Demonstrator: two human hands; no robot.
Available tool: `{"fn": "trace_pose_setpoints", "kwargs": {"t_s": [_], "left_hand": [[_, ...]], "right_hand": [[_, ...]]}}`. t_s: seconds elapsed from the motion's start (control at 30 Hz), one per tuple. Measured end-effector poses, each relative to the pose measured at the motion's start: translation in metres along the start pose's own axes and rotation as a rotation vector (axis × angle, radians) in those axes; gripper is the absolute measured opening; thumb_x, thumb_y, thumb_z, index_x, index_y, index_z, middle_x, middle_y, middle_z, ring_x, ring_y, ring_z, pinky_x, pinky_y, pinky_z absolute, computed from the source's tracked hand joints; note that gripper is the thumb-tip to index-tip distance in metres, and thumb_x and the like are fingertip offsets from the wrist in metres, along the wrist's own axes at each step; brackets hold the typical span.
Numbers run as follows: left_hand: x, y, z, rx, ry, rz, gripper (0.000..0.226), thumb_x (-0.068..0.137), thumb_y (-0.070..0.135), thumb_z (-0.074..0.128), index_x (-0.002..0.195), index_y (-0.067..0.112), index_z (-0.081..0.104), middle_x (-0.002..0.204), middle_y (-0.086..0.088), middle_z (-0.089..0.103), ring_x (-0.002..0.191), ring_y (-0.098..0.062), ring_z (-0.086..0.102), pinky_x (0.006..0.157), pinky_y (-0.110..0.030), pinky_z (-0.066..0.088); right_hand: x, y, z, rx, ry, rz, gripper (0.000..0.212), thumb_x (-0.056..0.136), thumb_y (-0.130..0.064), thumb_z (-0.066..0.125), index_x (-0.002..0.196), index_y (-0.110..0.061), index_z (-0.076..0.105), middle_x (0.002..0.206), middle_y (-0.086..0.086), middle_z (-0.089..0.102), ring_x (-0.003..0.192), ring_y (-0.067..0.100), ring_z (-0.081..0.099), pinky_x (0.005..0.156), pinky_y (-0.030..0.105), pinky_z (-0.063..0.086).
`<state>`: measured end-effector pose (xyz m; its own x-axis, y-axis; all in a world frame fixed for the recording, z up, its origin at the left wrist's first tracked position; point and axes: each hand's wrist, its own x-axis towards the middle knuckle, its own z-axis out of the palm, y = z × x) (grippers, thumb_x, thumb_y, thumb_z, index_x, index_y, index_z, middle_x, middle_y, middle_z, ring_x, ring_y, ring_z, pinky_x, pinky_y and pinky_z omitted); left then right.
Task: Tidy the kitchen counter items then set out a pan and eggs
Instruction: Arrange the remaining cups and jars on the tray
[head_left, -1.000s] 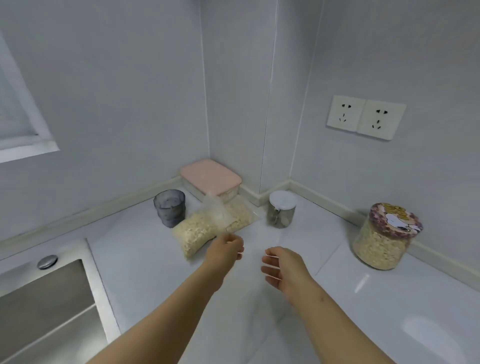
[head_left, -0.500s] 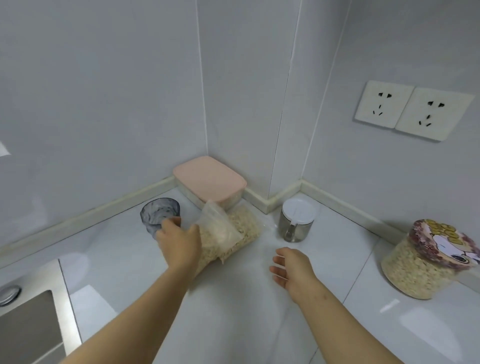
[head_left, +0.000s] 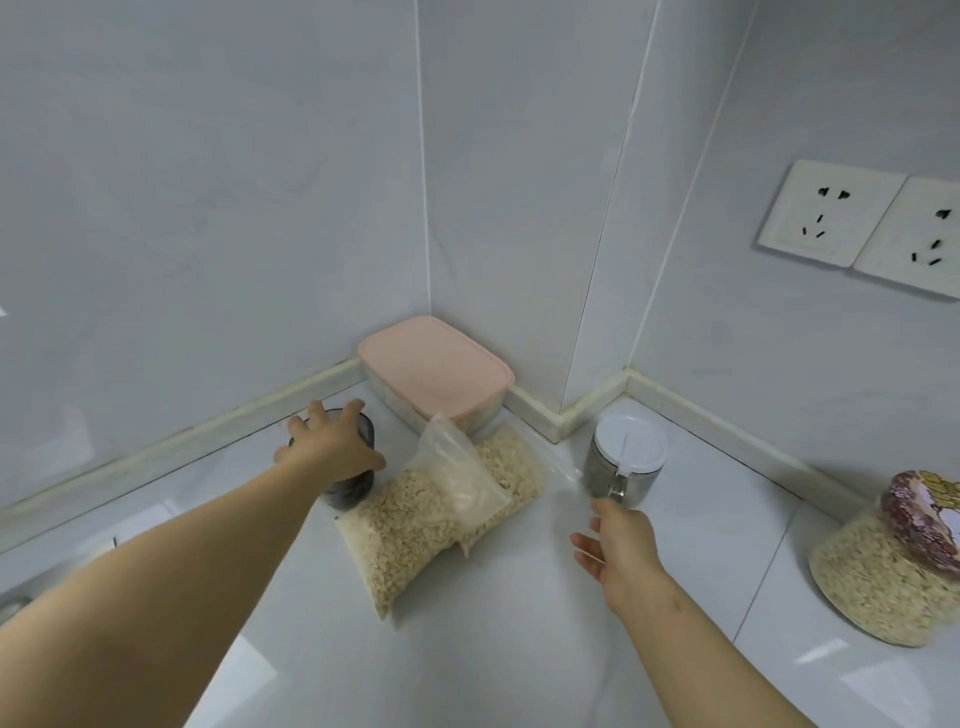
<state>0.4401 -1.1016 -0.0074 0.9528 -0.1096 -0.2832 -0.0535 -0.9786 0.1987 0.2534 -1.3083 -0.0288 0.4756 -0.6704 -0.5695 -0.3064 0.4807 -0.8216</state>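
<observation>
While left hand (head_left: 332, 447) clasps grey cup (head_left: 353, 488) from above, right hand (head_left: 618, 540) hangs loose-fingered, holding nothing.
Cup stands left of centre on white counter (head_left: 519, 649), just beside oat bags (head_left: 415, 514); right hand just under white-lidded canister (head_left: 623, 462), contact unclear. Pink-lidded box (head_left: 436, 379) behind bags, oat jar (head_left: 883, 582) at right edge.

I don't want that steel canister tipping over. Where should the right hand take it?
Take the steel canister by the small handle on its near side, coming from the front, where the right hand hovers. It stands upright; the white lid might lift off.
</observation>
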Motion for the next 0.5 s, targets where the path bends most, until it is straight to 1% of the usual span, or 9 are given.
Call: {"fn": "trace_pose_setpoints", "kwargs": {"t_s": [0.1, 0.13, 0.2, 0.23, 0.27, 0.33, 0.37, 0.43, 0.5], "left_hand": [[-0.001, -0.002, 0.000, 0.001, 0.046, 0.019, 0.069, 0.078, 0.045, 0.063, 0.137, 0.038, 0.029, 0.139, -0.010, 0.029, 0.128, -0.038, 0.026, 0.097, -0.047, 0.036], [-0.004, -0.002, 0.000, 0.011, 0.078, 0.021, 0.066, 0.077, 0.044, 0.063, 0.135, 0.037, 0.032, 0.135, -0.010, 0.032, 0.125, -0.037, 0.029, 0.094, -0.045, 0.037], [-0.011, -0.003, -0.004, 0.046, 0.166, 0.039, 0.065, 0.074, 0.043, 0.066, 0.132, 0.035, 0.036, 0.131, -0.009, 0.035, 0.121, -0.036, 0.033, 0.092, -0.043, 0.038], [-0.015, -0.002, -0.009, 0.068, 0.225, 0.066, 0.067, 0.072, 0.042, 0.067, 0.132, 0.035, 0.037, 0.131, -0.009, 0.035, 0.120, -0.035, 0.034, 0.093, -0.043, 0.037], [-0.020, 0.000, -0.017, 0.076, 0.285, 0.103, 0.068, 0.070, 0.041, 0.068, 0.132, 0.035, 0.038, 0.132, -0.008, 0.034, 0.120, -0.035, 0.034, 0.094, -0.043, 0.037], [-0.032, 0.011, -0.036, 0.024, 0.364, 0.198, 0.070, 0.069, 0.037, 0.069, 0.132, 0.036, 0.039, 0.134, -0.007, 0.034, 0.120, -0.035, 0.034, 0.096, -0.043, 0.036], [-0.041, 0.018, -0.047, -0.022, 0.369, 0.256, 0.069, 0.069, 0.036, 0.069, 0.132, 0.037, 0.040, 0.134, -0.006, 0.034, 0.120, -0.034, 0.034, 0.096, -0.043, 0.036], [-0.058, 0.037, -0.059, -0.115, 0.297, 0.388, 0.068, 0.068, 0.035, 0.070, 0.130, 0.039, 0.041, 0.135, -0.004, 0.035, 0.121, -0.032, 0.034, 0.095, -0.041, 0.037], [-0.077, 0.054, -0.058, -0.149, 0.162, 0.525, 0.067, 0.068, 0.034, 0.070, 0.128, 0.040, 0.042, 0.134, -0.003, 0.036, 0.122, -0.030, 0.034, 0.096, -0.038, 0.039]], "right_hand": [[0.003, -0.005, 0.001, 0.017, 0.157, -0.083, 0.008, 0.091, -0.009, 0.047, 0.085, -0.004, 0.043, 0.073, 0.008, 0.046, 0.055, 0.019, 0.046, 0.053, 0.030, 0.040], [0.004, -0.006, 0.001, 0.016, 0.185, -0.101, 0.009, 0.090, -0.010, 0.049, 0.087, -0.004, 0.043, 0.079, 0.012, 0.049, 0.054, 0.019, 0.045, 0.053, 0.030, 0.041], [0.005, -0.009, 0.003, 0.003, 0.206, -0.116, 0.019, 0.089, -0.015, 0.052, 0.103, -0.005, 0.045, 0.107, 0.017, 0.051, 0.059, 0.020, 0.047, 0.054, 0.030, 0.043], [0.007, -0.010, 0.003, -0.010, 0.195, -0.123, 0.024, 0.090, -0.017, 0.052, 0.109, -0.006, 0.044, 0.117, 0.017, 0.048, 0.064, 0.022, 0.048, 0.055, 0.030, 0.044], [0.008, -0.011, 0.004, -0.025, 0.164, -0.130, 0.025, 0.091, -0.018, 0.051, 0.112, -0.007, 0.044, 0.120, 0.016, 0.047, 0.072, 0.023, 0.050, 0.056, 0.030, 0.044], [0.011, -0.014, 0.006, -0.048, 0.075, -0.114, 0.017, 0.094, -0.021, 0.046, 0.107, -0.011, 0.046, 0.110, 0.011, 0.049, 0.084, 0.023, 0.049, 0.058, 0.029, 0.043], [0.010, -0.016, 0.007, -0.046, 0.030, -0.089, 0.013, 0.095, -0.022, 0.043, 0.103, -0.012, 0.046, 0.100, 0.008, 0.049, 0.084, 0.022, 0.048, 0.059, 0.029, 0.043], [0.010, -0.018, 0.008, -0.043, -0.019, -0.036, 0.016, 0.097, -0.024, 0.040, 0.093, -0.012, 0.050, 0.090, 0.004, 0.048, 0.074, 0.019, 0.047, 0.059, 0.028, 0.041], [0.013, -0.018, 0.006, -0.043, -0.030, 0.002, 0.023, 0.098, -0.023, 0.040, 0.080, -0.013, 0.050, 0.082, 0.004, 0.048, 0.066, 0.017, 0.046, 0.058, 0.027, 0.040]]}}
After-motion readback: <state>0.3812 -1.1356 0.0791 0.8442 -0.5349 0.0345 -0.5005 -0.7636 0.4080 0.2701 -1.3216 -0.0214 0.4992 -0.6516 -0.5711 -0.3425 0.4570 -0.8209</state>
